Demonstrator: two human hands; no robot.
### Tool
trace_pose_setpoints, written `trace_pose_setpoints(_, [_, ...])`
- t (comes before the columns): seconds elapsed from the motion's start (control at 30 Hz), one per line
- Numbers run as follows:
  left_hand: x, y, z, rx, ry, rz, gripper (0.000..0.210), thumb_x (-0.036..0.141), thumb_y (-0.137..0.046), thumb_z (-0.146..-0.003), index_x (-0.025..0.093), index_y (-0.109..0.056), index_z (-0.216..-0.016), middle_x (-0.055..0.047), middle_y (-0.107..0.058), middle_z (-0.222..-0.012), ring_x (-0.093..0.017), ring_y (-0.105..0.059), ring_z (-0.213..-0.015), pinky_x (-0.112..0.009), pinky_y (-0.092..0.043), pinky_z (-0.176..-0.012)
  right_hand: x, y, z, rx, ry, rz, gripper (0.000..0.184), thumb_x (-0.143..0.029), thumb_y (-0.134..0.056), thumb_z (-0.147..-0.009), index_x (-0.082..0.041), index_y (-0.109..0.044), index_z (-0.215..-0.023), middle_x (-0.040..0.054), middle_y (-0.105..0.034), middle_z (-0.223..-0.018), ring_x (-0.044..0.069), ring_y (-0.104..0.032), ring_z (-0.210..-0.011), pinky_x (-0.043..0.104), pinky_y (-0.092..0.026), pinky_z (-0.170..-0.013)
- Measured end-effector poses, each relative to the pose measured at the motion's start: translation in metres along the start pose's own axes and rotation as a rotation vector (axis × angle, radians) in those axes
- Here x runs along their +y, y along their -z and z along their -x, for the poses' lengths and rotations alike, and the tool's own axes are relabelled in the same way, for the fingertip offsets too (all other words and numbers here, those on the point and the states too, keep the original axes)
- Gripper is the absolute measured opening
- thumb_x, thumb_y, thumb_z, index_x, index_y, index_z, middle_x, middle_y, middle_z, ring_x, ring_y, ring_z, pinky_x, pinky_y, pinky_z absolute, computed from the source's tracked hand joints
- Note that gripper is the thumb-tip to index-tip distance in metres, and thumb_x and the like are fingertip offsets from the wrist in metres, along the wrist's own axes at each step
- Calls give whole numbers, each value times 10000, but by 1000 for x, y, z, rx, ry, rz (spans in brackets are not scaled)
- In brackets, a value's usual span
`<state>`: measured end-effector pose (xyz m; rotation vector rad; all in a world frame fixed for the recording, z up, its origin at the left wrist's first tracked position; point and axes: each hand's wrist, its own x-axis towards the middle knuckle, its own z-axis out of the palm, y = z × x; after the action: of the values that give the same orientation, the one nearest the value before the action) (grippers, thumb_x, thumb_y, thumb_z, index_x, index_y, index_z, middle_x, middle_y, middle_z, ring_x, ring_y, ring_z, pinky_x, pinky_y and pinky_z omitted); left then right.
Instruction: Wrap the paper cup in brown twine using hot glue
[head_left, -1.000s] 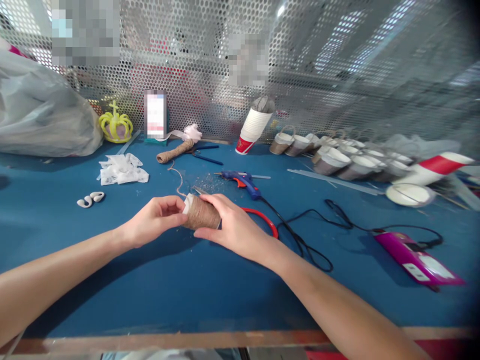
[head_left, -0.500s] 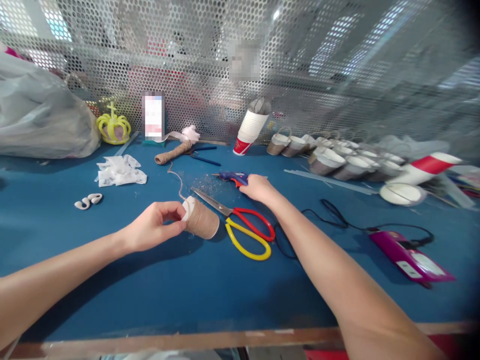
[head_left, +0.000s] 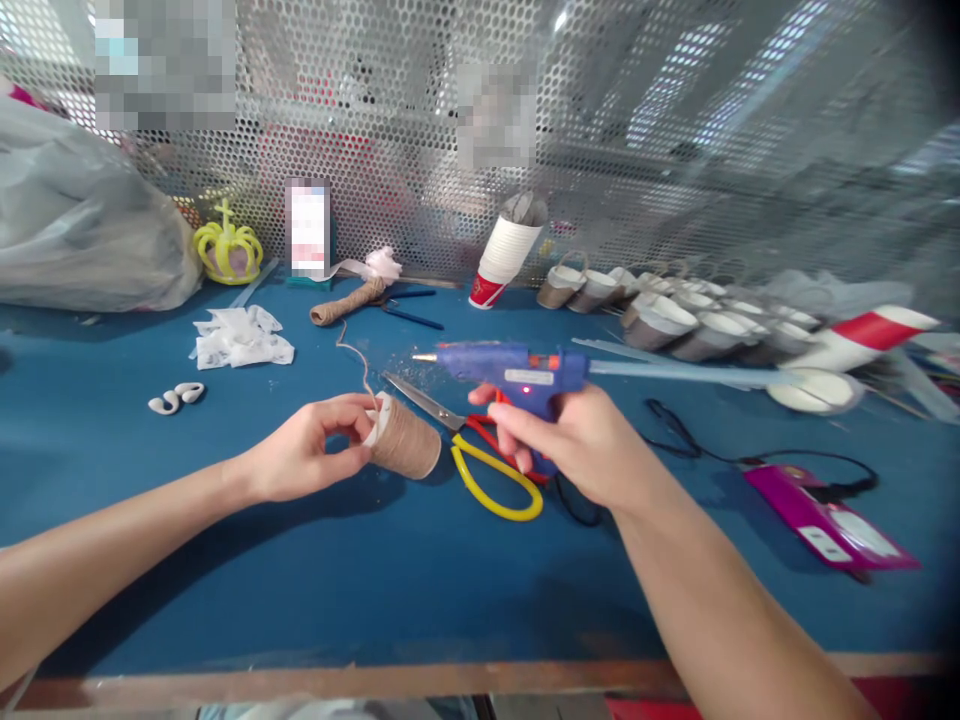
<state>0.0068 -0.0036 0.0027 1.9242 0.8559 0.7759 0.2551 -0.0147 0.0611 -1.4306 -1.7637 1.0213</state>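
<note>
My left hand [head_left: 315, 450] grips the white rim of a paper cup [head_left: 409, 438] wrapped in brown twine, lying tilted on its side. A loose strand of twine [head_left: 365, 365] runs from the cup up to a twine bundle [head_left: 349, 302]. In my right hand [head_left: 577, 435] is a blue hot glue gun [head_left: 517, 368], raised above the table with its nozzle pointing left and a small red light on. A long clear glue stick [head_left: 675, 373] sticks out of its back. Scissors [head_left: 495, 470] with red and yellow handles lie between the hands, partly hidden by the right fingers.
Stacked paper cups [head_left: 504, 255] stand against the mesh panel [head_left: 360, 140]. Several twine-wrapped cups [head_left: 660, 322] sit at the back right. A purple power strip [head_left: 829, 520] with a black cable lies right. White scraps [head_left: 244, 338] and a plastic bag [head_left: 82, 215] are on the left.
My right hand has lifted the glue gun off the table and brought it nearer to me. The left hand and the twine-wrapped cup have hardly moved.
</note>
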Motion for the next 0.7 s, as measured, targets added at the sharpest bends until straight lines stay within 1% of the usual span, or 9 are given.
trace_pose_setpoints(0.07, [-1,0,-1,6,-5,17,46,140,-530,-737,133,-522,-692,-115,-568,-1105,-212,-546,-1012,-276,-450,-798,-4,-7,11,-38,20,46,169,-333,-549,-782,-174,-585,-736,-44,-519,-463,91,-491,-388,202,-442,-394])
trace_pose_setpoints(0.13, [-1,1,-1,11,-4,34,45,137,-533,-741,134,-519,-699,-115,-568,-1113,-204,-551,-1002,-263,-452,-780,-5,-12,19,-73,59,118,249,-326,-529,-798,-187,-525,-592,-44,-494,-415,92,-480,-371,203,-438,-391])
trace_pose_setpoints(0.17, [0,1,-1,8,2,43,46,136,-531,-745,133,-515,-701,-116,-565,-1122,-200,-553,-996,-256,-453,-768,-5,-14,21,-83,88,156,270,-315,-518,-805,-193,-502,-565,-42,-494,-408,94,-481,-368,204,-433,-387])
trace_pose_setpoints(0.2, [0,2,-1,5,10,52,48,136,-527,-749,133,-511,-703,-119,-559,-1132,-197,-555,-990,-252,-454,-759,-4,-16,23,-87,120,197,264,-301,-506,-812,-198,-503,-569,-41,-502,-411,99,-486,-370,207,-430,-385])
trace_pose_setpoints(0.27, [2,2,-1,0,24,60,51,139,-520,-756,130,-507,-707,-125,-549,-1143,-197,-553,-990,-254,-454,-758,-4,-18,25,-67,186,286,199,-278,-489,-819,-207,-540,-640,-37,-540,-449,114,-517,-402,217,-436,-402])
trace_pose_setpoints(0.33, [2,2,-1,0,32,58,49,142,-521,-757,128,-510,-712,-128,-548,-1133,-205,-545,-995,-264,-453,-764,-2,-21,25,-24,249,381,145,-264,-494,-811,-217,-556,-690,-23,-592,-529,136,-570,-488,233,-460,-461])
trace_pose_setpoints(0.43, [3,2,-1,2,43,71,43,142,-521,-757,124,-510,-719,-129,-529,-1141,-189,-558,-932,-269,-461,-744,0,-24,24,20,321,480,112,-257,-526,-790,-218,-552,-689,1,-644,-671,159,-617,-625,253,-490,-580])
trace_pose_setpoints(0.57, [2,1,-2,-7,41,103,47,135,-513,-761,121,-502,-718,-116,-514,-1136,-148,-565,-843,-245,-473,-709,4,-25,27,20,337,488,37,-255,-542,-794,-223,-547,-775,-13,-649,-719,137,-609,-627,235,-486,-606])
trace_pose_setpoints(0.7, [1,1,-2,-6,37,87,59,136,-516,-767,124,-499,-713,-96,-535,-1092,-125,-557,-793,-228,-477,-692,5,-25,31,-30,346,503,27,-246,-542,-799,-220,-541,-810,-6,-659,-741,134,-609,-616,234,-479,-580])
